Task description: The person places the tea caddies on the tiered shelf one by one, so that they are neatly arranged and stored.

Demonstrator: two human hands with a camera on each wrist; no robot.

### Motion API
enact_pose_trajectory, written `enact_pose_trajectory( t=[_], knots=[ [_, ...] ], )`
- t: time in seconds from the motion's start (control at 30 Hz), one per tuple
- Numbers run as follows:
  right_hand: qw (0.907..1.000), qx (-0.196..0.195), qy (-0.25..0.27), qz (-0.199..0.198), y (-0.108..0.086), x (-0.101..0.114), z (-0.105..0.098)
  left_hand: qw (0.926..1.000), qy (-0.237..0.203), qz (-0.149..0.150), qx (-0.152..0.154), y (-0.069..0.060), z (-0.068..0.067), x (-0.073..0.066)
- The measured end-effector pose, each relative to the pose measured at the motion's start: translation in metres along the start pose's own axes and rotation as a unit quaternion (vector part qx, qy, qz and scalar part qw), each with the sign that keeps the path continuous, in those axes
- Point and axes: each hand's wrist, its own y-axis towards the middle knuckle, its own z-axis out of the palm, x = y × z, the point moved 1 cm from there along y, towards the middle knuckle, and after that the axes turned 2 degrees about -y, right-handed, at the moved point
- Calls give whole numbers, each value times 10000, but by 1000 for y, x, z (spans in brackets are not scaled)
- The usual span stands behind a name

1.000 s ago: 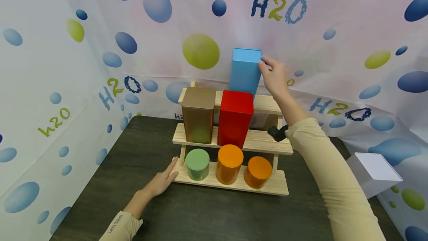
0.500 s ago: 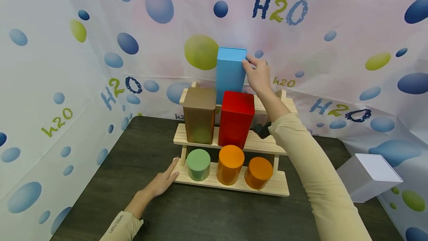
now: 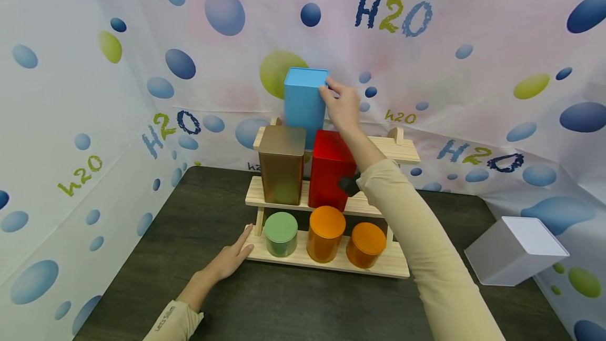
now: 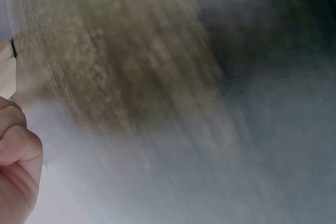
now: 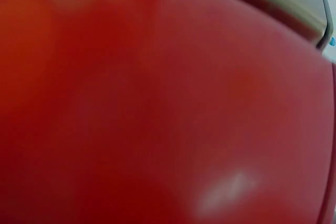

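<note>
In the head view, my right hand [image 3: 342, 107] holds the right edge of a light blue square tin [image 3: 304, 104], thumb at the front. The tin stands upright on the top tier of a wooden shelf rack [image 3: 395, 149]; its base is partly hidden. My left hand [image 3: 227, 261] rests at the left end of the bottom board, index finger extended. On the middle tier stand a bronze tin [image 3: 282, 167] and a red tin [image 3: 329, 172]; the right forearm partly covers the red one. Red fills most of the right wrist view; the left wrist view is largely blurred.
A green round tin [image 3: 281, 234], a taller orange tin [image 3: 325, 233] and a shorter orange tin [image 3: 366, 245] stand on the bottom board. A white box [image 3: 516, 251] stands on the dark table [image 3: 293, 304] at right. A patterned backdrop [image 3: 426, 78] rises close behind the rack.
My right hand has moved left, and the blue tin has moved with it along the top tier, from above the red tin to behind the gap beside the bronze one. My left hand stays put.
</note>
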Motion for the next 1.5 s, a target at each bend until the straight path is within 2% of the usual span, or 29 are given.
enact_pose_trajectory(
  t=[0.4, 0.67, 1.0, 1.17, 1.3, 1.4, 1.5],
  knots=[
    [9996, -79, 218, -159, -3, 8, 21, 10000, -32, -31, 10, -1, -1, 0],
    [9994, -186, -49, -270, -2, 10, 25, 10000, -41, 19, 39, -1, -1, 0],
    [9993, -108, -185, -314, -1, 11, 29, 10000, -40, 22, 5, -2, -1, 0],
    [9993, -38, -192, -325, 0, 13, 25, 10000, -22, 57, -25, 0, -2, -2],
    [9989, 217, -123, -407, 0, 11, 21, 10000, -37, 32, 49, 0, -2, -2],
    [9986, 405, 8, -349, -1, 5, 17, 10000, -22, 4, 95, -2, -2, -2],
    [9988, 417, 142, -230, -1, -1, 10, 10000, -28, 23, 66, -2, -4, -3]
  ],
)
